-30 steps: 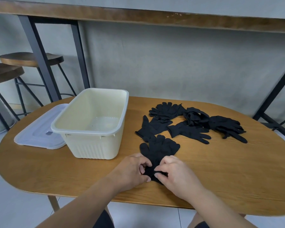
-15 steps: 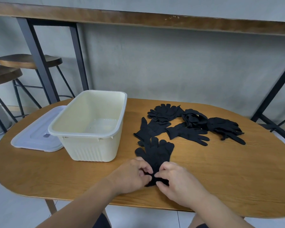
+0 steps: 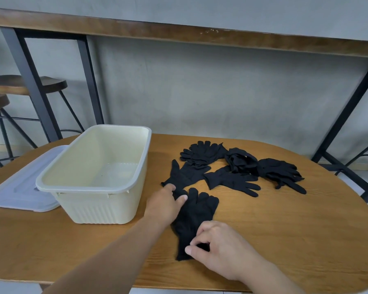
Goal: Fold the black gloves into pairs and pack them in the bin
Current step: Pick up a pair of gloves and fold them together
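A: Where is the glove being worked on?

B: The near glove lies flat on the desk, cuff toward the person, fingers pointing away toward the far wall. It sits just right of the cream bin.

A: And the right hand?

B: The right hand is at the cuff end. Its grip is a pinch: thumb and curled fingers close on the cuff's black fabric at the glove's near edge.

A: The left hand?

B: The left hand reaches forward to the glove's finger end, on its left side. Its fingers are extended and lie on black fabric there, the thumb resting on the glove's finger part; the grip is spread rather than clenched. Whether the fingertips touch this glove or the neighbouring one behind it, I cannot tell.

A: So the glove lies between the two hands?

B: Yes, stretched lengthwise from one to the other.

A: The rest of the gloves?

B: A loose heap of black gloves lies farther back on the desk, some spread flat, one bunched up. None is in the bin.

A: Anything else?

B: A pale lid lies flat left of the bin, touching it. Stools stand on the floor beyond the desk at left.
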The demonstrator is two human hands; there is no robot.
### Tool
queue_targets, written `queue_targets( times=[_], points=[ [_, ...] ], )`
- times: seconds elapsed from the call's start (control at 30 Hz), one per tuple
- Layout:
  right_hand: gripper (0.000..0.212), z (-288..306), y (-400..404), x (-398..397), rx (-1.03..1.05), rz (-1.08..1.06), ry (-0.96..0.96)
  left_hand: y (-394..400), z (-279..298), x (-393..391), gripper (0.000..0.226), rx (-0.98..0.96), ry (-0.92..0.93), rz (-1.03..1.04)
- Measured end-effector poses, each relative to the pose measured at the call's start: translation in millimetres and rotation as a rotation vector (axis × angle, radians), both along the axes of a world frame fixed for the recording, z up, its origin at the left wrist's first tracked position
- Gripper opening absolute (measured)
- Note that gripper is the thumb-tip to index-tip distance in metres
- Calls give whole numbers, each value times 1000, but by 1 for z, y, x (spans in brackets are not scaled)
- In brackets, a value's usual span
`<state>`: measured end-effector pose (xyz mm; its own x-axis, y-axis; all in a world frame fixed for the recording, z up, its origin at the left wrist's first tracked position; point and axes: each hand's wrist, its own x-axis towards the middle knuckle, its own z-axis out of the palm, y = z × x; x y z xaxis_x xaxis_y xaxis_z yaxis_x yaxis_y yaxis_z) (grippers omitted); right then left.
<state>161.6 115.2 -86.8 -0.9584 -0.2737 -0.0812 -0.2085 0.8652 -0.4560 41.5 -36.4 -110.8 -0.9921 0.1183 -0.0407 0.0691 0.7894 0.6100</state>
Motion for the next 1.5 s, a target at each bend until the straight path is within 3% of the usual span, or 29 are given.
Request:
queue_targets(
  times=[0.13, 0.27, 0.47, 0.53, 0.63, 0.77, 0.9, 1.03, 1.27, 1.4, 1.5],
  points=[
    [37, 1, 0, -3, -50, -40, -45, 6, 8, -20, 57, 253, -147, 134],
    [35, 1, 1, -6, -80, -59, -70, 10, 4, -29, 50, 252, -173, 128],
    [35, -1, 3, -10, -105, -54, -80, 15, 6, -31, 17, 440, -14, 2],
    [34, -1, 3, -10, -108, -48, -77, 17, 5, -34, 13, 331, 42, -56],
    [32, 0, 4, -9, -117, -48, -77, 18, -3, -38, 11, -7, 119, -195],
    [31, 1, 4, -10, -126, -53, -86, 19, -3, -42, 32, -188, 257, -277],
    [30, 1, 5, -12, -144, -59, -102, 29, 13, -31, 20, -137, 428, -358],
    [27, 0, 5, -14, -151, -51, -113, 37, 5, -20, 18, -170, 206, -541],
    [23, 1, 8, -17, -196, -87, -211, 37, -1, -24, 17, -117, 242, -463],
    [18, 7, 25, -33, -422, -311, -223, 18, 3, -11, 7, -16, 270, -401],
    [18, 4, 32, -59, -602, -500, -197, 4, -2, 4, 11, -37, 154, -478]
  ],
)
